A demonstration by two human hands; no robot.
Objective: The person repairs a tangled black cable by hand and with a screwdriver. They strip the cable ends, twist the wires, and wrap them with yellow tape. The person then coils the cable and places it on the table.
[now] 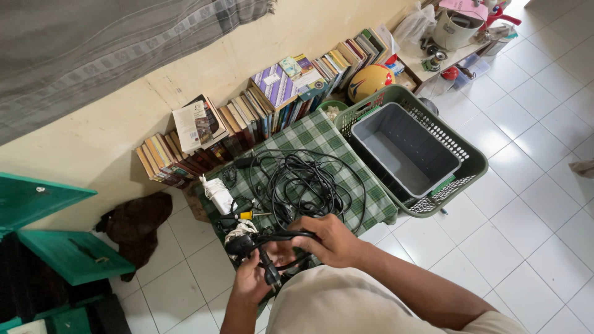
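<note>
A tangle of black cables lies on a small table covered with a green checked cloth. My right hand grips a black cable near the table's front edge. My left hand holds the same cable lower down, by its black plug, with another round black plug just above it. A white adapter and a yellow-handled tool lie on the cloth to the left of the cables.
A green laundry basket with a grey tub inside stands right of the table. Books line the wall behind. A yellow helmet and a brown cloth lie on the white tiled floor; a green cabinet stands left.
</note>
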